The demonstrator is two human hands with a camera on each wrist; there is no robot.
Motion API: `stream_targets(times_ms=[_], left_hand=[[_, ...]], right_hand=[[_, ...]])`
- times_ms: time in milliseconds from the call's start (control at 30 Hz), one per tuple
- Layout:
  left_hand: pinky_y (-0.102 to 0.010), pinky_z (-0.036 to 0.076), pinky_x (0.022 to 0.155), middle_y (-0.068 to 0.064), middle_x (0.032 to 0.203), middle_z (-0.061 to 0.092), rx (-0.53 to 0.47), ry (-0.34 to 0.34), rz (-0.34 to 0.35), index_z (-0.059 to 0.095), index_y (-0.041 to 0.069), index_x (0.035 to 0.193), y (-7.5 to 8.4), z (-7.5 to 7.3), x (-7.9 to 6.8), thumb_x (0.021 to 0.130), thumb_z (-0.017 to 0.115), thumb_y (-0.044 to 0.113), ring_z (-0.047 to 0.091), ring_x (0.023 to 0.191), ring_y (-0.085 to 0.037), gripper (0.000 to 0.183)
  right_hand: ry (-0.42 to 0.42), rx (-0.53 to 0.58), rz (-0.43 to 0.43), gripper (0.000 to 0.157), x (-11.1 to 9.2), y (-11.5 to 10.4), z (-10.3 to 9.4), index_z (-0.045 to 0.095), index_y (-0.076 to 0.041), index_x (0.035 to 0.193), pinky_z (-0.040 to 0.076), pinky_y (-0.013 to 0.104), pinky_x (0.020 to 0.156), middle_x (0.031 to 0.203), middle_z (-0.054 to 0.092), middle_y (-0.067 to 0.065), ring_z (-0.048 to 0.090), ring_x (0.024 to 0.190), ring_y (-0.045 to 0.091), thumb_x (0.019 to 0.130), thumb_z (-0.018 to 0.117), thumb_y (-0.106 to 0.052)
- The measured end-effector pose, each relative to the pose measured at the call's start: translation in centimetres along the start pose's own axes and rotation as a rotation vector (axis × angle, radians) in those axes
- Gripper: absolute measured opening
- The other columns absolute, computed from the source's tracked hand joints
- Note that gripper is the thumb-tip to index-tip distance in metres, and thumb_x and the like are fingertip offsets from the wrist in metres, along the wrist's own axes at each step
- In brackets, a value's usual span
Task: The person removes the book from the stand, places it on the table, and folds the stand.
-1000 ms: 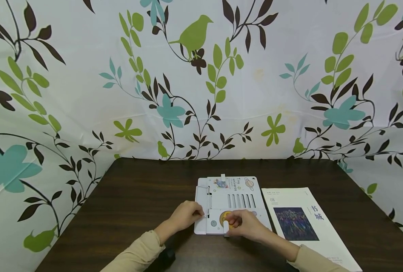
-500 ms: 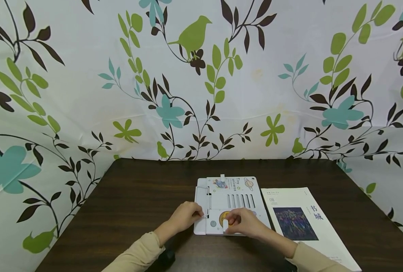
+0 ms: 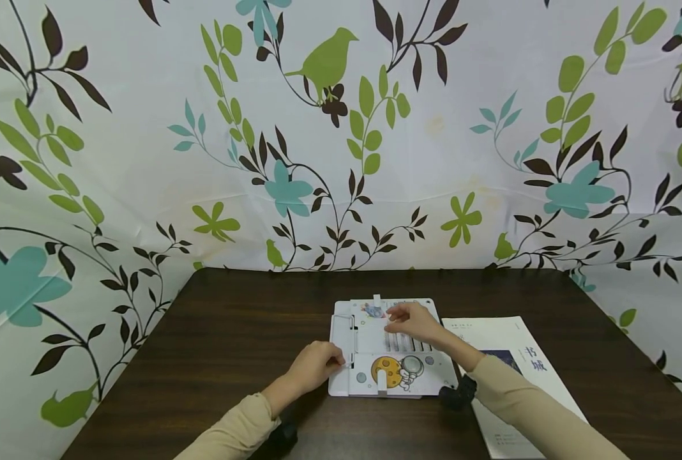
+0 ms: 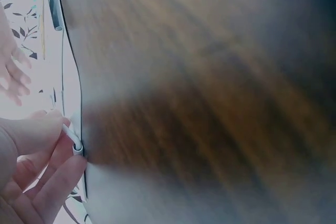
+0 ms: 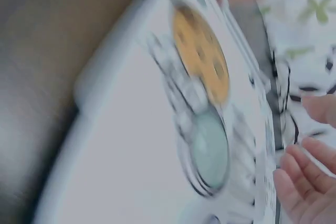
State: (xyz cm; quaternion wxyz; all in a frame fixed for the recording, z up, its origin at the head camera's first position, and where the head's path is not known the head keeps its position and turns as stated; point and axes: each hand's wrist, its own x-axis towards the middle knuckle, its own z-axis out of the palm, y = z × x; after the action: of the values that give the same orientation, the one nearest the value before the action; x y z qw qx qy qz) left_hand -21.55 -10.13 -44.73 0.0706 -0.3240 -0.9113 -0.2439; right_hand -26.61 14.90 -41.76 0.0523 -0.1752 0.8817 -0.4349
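Note:
A white book stand (image 3: 370,342), printed with a moon and an astronaut, lies flat on the table. My left hand (image 3: 317,365) is at its left near edge. In the left wrist view the thumb and fingers pinch a thin white wire leg (image 4: 72,136) of the stand. My right hand (image 3: 412,321) hovers over the slotted middle, fingers loosely bent and apart, with nothing between them. One white page clip (image 3: 382,382) stands up at the near edge of the stand, and another page clip (image 3: 377,299) at the far edge, just beyond the right fingertips.
A cream-coloured book (image 3: 539,364) with a dark picture on its cover lies right of the stand, partly under the right sleeve. The dark wooden table (image 3: 249,313) ends at a patterned cloth (image 3: 341,191) behind.
My right hand has let go of the near page clip and moved away from me across the stand, toward the far clip. The left hand has stayed in place.

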Motion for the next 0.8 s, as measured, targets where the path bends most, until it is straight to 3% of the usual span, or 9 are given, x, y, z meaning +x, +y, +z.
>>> stream_targets(times_ms=[333, 567, 800], left_hand=[[-0.022, 0.048, 0.060, 0.000, 0.074, 0.067, 0.003, 0.013, 0.001, 0.068, 0.007, 0.072, 0.2, -0.1, -0.2, 0.072, 0.070, -0.003, 0.058, 0.067, -0.007, 0.010], [-0.021, 0.047, 0.058, -0.001, 0.073, 0.067, -0.006, 0.011, -0.005, 0.068, 0.007, 0.072, 0.3, -0.2, -0.1, 0.072, 0.070, -0.003, 0.057, 0.065, -0.006, 0.010], [-0.020, 0.048, 0.059, 0.000, 0.074, 0.067, -0.007, -0.001, -0.026, 0.069, 0.008, 0.073, 0.2, -0.1, 0.0, 0.072, 0.070, -0.003, 0.056, 0.066, -0.004, 0.011]], right_hand=[[0.071, -0.011, 0.036, 0.040, 4.2, 0.9, -0.5, 0.056, 0.006, 0.115, 0.047, 0.033, 0.076, 0.100, 0.060, 0.015, 0.056, 0.089, 0.023, 0.080, 0.066, -0.012], [0.030, -0.036, 0.037, 0.043, 5.4, 1.2, -0.1, 0.053, 0.011, 0.117, 0.047, 0.037, 0.078, 0.098, 0.060, 0.017, 0.055, 0.091, 0.026, 0.081, 0.065, -0.008], [0.048, -0.106, 0.054, 0.035, 6.2, 1.0, 0.3, 0.059, 0.008, 0.111, 0.047, 0.038, 0.076, 0.092, 0.063, 0.014, 0.057, 0.085, 0.024, 0.079, 0.066, -0.005]])
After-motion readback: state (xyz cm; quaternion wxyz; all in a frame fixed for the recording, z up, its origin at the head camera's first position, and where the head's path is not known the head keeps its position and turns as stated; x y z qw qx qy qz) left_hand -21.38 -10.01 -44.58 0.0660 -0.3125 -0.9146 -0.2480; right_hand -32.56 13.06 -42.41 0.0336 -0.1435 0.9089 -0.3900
